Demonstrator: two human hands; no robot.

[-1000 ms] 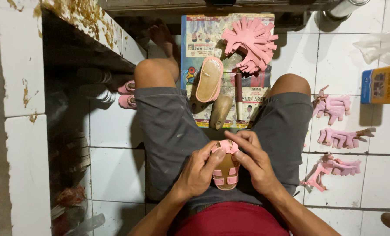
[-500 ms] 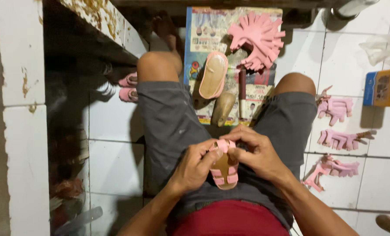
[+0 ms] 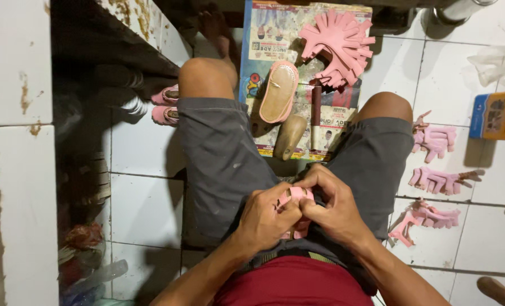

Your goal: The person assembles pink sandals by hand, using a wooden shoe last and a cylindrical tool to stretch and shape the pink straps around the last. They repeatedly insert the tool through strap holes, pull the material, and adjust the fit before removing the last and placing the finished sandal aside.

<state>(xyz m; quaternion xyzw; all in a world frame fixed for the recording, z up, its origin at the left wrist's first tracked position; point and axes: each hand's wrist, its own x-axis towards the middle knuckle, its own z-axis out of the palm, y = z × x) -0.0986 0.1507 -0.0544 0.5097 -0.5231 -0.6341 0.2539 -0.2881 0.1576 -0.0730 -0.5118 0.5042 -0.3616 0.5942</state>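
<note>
I sit on a white tiled floor with my legs apart. My left hand and my right hand are closed together in my lap around a small pink sandal, which is mostly hidden by my fingers. Only its pink straps show between my thumbs. Ahead, between my knees, a tan sandal sole and a wooden shoe last lie on a printed paper sheet. A fan of pink strap pieces rests on the sheet's far right part.
Groups of pink strap pieces lie on the tiles to my right, near a yellow and blue box. A dark stick lies on the paper. Two small pink sandals sit left of my knee, beside a white tiled ledge.
My hands have closed further over the pink sandal and drawn it nearer to my body. The view has tipped a little downward.
</note>
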